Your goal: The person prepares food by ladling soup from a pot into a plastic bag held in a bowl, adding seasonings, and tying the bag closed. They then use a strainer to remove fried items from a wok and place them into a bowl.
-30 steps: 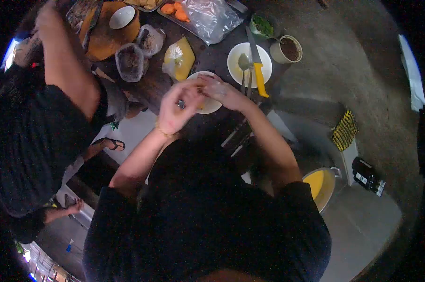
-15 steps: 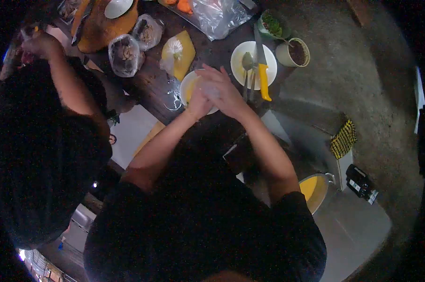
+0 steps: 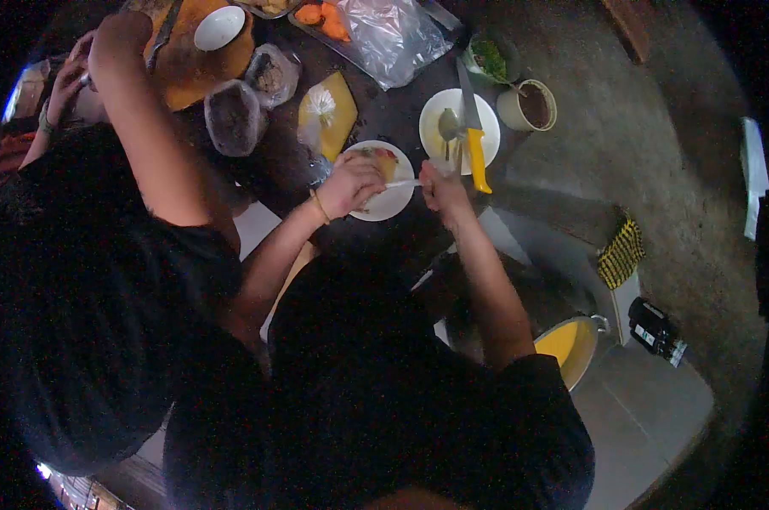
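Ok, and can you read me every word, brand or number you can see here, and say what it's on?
There is no text I can read.
Black item at the right: whitish marks that may be a label, too small and blurred to read.
Yellow knife handle: no lettering that I can make out.
Clear plastic bag at the top: none that I can make out.

Left hand over the white plate by the near edge of the bench, right hand gripping a pale strip that reaches the left! Rightward, a yellow-handled knife lies across a second plate.
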Demonstrator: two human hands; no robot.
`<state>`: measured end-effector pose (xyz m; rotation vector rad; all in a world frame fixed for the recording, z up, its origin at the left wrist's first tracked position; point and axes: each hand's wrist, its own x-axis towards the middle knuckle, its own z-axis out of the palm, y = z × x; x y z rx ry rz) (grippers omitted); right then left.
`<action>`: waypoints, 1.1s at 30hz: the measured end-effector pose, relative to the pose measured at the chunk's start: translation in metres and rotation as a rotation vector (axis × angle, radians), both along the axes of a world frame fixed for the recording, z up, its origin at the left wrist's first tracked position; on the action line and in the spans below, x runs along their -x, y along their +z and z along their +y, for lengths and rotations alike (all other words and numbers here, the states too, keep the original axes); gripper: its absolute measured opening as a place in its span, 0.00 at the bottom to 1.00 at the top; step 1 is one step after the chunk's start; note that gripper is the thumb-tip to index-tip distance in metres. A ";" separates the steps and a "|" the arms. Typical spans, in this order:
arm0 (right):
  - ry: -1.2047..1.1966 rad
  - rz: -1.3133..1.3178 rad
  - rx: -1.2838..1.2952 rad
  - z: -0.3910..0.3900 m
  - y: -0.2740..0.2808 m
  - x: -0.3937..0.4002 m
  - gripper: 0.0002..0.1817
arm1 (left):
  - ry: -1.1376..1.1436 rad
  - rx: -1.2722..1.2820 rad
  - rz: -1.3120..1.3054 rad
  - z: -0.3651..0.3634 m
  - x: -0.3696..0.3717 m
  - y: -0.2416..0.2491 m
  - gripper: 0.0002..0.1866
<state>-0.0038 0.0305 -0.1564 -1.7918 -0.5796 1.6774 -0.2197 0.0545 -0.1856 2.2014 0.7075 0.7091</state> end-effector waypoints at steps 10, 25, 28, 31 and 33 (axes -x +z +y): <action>1.416 -0.649 -0.485 0.118 -0.069 0.102 0.20 | 0.050 -0.496 0.478 -0.020 -0.014 0.036 0.09; 0.051 0.685 0.014 -0.058 -0.007 0.067 0.14 | 0.806 0.677 -0.126 -0.060 -0.018 0.008 0.23; 0.343 0.186 -0.159 -0.034 -0.012 0.031 0.10 | 0.719 1.313 -0.752 -0.051 -0.017 0.051 0.22; 0.668 -0.341 -0.524 -0.011 0.025 0.027 0.11 | 0.413 0.450 -0.218 -0.032 0.005 0.029 0.20; 0.811 -0.609 -0.782 -0.006 0.039 0.029 0.14 | 0.267 0.236 -0.171 -0.019 0.009 0.039 0.18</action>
